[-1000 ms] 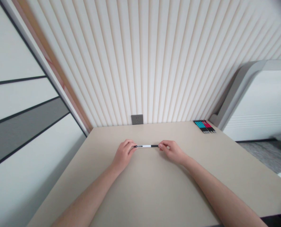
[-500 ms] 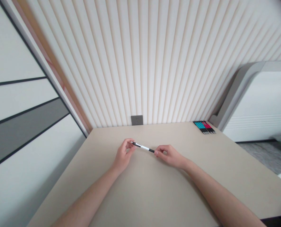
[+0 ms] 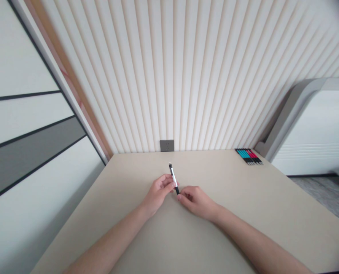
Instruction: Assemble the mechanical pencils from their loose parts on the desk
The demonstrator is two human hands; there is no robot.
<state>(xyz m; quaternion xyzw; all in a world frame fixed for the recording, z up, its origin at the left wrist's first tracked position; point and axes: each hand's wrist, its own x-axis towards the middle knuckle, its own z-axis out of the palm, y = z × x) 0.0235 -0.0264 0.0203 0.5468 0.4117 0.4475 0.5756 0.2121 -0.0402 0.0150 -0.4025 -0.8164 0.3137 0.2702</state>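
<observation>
While its dark end stays at the right hand, pen [image 3: 173, 176]: swung from level across the hands to nearly pointing away, clip end toward the wall socket [image 3: 167, 145].
Left hand [image 3: 159, 191]: come inward from the clip end to the barrel; its grip pinches the pen, thumb over the front, fingers behind.
Right hand [image 3: 198, 202]: drawn nearer the body, fingers curled, fingertips at the dark end; whether this grip pinches or merely touches, cannot tell.
Meaning for handling: hold appears shifted from the two ends to the left hand, leaving the right, in judgement, only a steadying part.
Pen relative to left grip: crossed near the join of white barrel and dark section; clip end projects free beyond the fingers.
Pen relative to bench [image 3: 158, 247]: over the middle, tilted; clearance cannot be told.
Row of pens [image 3: 248, 156]: blue and red, side by side, far right corner, well apart from both hands, seemingly undisturbed.
</observation>
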